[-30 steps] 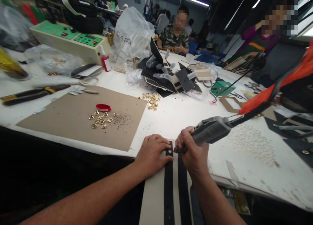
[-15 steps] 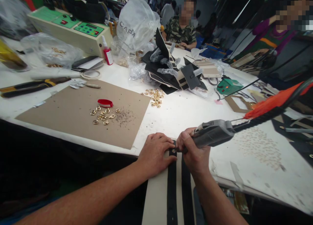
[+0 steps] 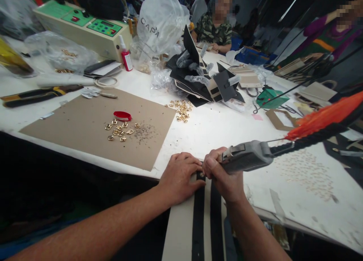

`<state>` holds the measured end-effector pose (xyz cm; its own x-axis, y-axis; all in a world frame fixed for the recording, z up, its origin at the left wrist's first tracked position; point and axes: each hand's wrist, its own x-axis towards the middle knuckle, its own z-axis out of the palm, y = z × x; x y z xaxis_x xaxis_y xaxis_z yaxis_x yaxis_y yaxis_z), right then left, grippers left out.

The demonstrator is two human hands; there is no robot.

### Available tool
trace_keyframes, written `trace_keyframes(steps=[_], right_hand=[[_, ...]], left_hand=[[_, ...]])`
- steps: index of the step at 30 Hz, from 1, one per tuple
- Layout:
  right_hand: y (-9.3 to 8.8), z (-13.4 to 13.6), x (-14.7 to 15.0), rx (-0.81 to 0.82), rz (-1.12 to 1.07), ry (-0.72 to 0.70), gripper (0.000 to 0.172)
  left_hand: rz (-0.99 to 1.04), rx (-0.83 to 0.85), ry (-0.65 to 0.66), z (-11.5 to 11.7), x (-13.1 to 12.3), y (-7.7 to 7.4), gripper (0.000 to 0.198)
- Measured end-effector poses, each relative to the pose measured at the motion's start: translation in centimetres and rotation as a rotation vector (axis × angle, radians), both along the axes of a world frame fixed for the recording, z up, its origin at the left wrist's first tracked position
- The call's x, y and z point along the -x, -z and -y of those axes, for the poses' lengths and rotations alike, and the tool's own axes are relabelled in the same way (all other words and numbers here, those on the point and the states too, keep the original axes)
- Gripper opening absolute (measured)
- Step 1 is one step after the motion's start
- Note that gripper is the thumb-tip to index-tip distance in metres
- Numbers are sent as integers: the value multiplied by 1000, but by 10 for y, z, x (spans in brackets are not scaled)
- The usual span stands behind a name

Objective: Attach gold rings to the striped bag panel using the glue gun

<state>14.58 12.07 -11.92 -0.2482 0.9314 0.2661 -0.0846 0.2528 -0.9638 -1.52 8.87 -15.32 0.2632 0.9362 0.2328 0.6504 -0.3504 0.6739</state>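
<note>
A beige panel with black stripes [image 3: 183,230] stretches from the table edge toward me. My left hand [image 3: 181,178] lies flat across its far end, fingers stretched and thumb apart, next to a small round metal fitting [image 3: 201,174] on the left black stripe. Wrapped in my right hand [image 3: 222,174] is a grey corded electric screwdriver [image 3: 248,155], tilted so that its front end points down-left toward that fitting. My right fingers hide the tool's tip, so contact cannot be seen. Orange strands [image 3: 323,119] hang along its black cable.
Left, a brown board [image 3: 85,128] bears gold metal rings [image 3: 119,130] and a red oval band [image 3: 122,116]. Beyond lie more gold pieces [image 3: 183,110] and a heap of black panels [image 3: 195,79]. A green box [image 3: 270,98] stands right; a person [image 3: 214,30] sits opposite.
The view has shifted slightly, so the table things sit a little differently. My right hand and the screwdriver have moved very slightly; my left hand stays on the panel.
</note>
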Motion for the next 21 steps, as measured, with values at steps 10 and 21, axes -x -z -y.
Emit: trace_keyframes(steps=[10, 21], right_hand=[[4, 0, -3, -22, -43, 7, 28], [3, -4, 1, 20, -2, -29, 33]], left_hand=[[-24, -4, 18, -1, 0, 0, 25], [-26, 2, 12, -1, -1, 0, 27]])
